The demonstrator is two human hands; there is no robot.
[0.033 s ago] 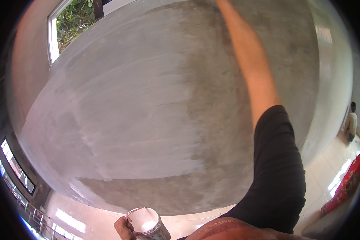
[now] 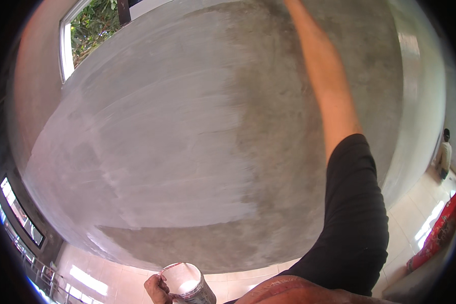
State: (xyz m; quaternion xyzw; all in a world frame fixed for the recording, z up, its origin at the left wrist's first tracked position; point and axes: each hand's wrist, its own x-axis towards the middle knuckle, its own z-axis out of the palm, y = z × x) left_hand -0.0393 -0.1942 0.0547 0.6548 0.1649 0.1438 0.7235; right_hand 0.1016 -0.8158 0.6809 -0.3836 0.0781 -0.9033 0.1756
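My left hand (image 2: 157, 289) grips the side of a white bucket (image 2: 182, 276) of pale liquid at the lower edge, its fingers curled at the handle. My right arm, in a dark sleeve (image 2: 354, 202), stretches up over the wall (image 2: 177, 126) to the top edge, where the hand passes out of view. The wall carries a lighter grey, streaky coat across its left and middle, with an uneven edge against darker bare plaster on the right and along the bottom.
A window (image 2: 91, 30) shows foliage at upper left. Windows (image 2: 23, 210) and a metal railing (image 2: 48, 278) sit at lower left. A person (image 2: 444, 154) crouches at far right, above red patterned fabric (image 2: 435, 238). Glossy tiles (image 2: 86, 266) cover the floor.
My right arm has shifted slightly to the right along the top of the wall. My left hand and the bucket stay in place.
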